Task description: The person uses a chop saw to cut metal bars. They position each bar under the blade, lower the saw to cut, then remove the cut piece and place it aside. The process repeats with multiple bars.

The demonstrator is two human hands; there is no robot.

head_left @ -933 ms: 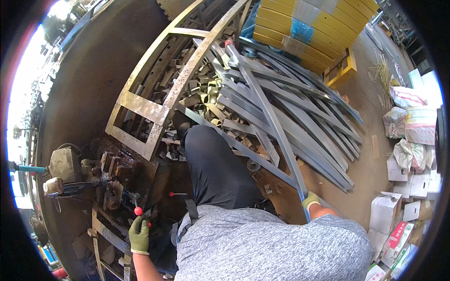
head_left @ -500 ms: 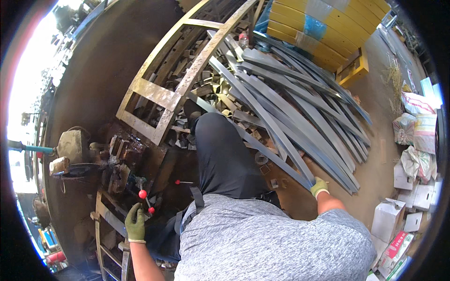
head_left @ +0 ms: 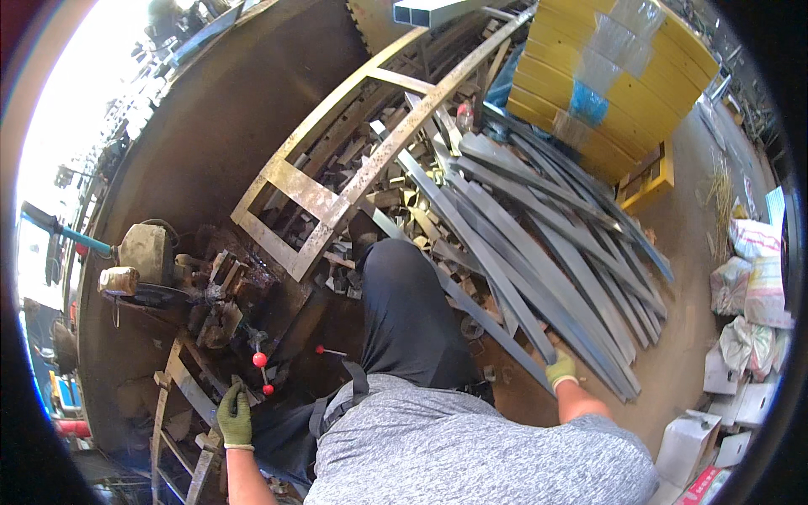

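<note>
My right hand (head_left: 561,370), in a pale green work glove, is closed round the near end of a long grey metal tube (head_left: 497,273). A second grey tube (head_left: 488,322) ends just beside that hand. Both lie on the near-left side of a pile of similar grey tubes (head_left: 560,231). My left hand (head_left: 235,419), in an olive glove, is raised with its fingers stretched up and nothing visible in it. Nearest to it is a crank handle with red ball knobs (head_left: 259,360), apart from the fingers, on the vise of a cut-off saw (head_left: 147,257).
A rusty metal frame (head_left: 311,198) leans over a heap of metal offcuts (head_left: 412,198). A yellow slatted stack (head_left: 614,80) stands at the back. White boxes (head_left: 690,442) and sacks (head_left: 766,290) line the right. Another metal frame (head_left: 181,379) stands by my left arm.
The view has shifted, so the surroundings sit lower in the picture. An open-ended square tube now shows at the top edge. My right hand stays at the tube end; my left remains beside the crank.
</note>
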